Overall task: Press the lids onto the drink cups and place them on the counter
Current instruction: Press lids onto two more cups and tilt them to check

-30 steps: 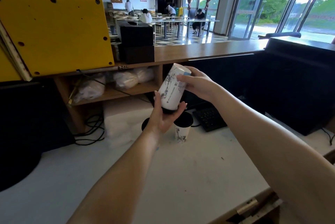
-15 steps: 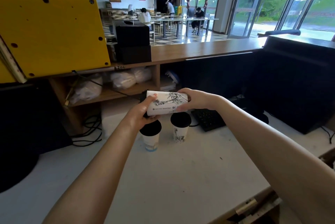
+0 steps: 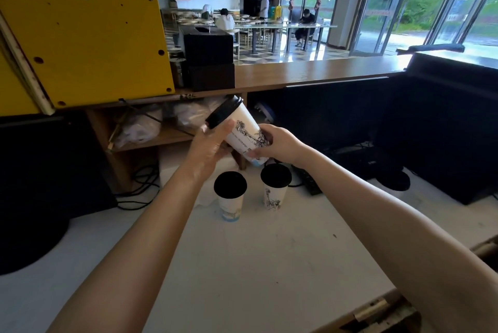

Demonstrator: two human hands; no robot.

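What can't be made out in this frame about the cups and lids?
- Held cup: its base is hidden by the right hand, head view.
- Its lid: the left hand covers the near rim, so full seating cannot be confirmed.
- The two cups on the counter, left and right: lids hide any contents.
- Cup print: too small to read.

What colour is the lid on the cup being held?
Black, on a white cup with dark line drawings; the lid shows clearly in the head view.

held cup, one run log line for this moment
held cup: lidded, tilted | left hand, right hand: gripping it | two lidded cups: upright on counter
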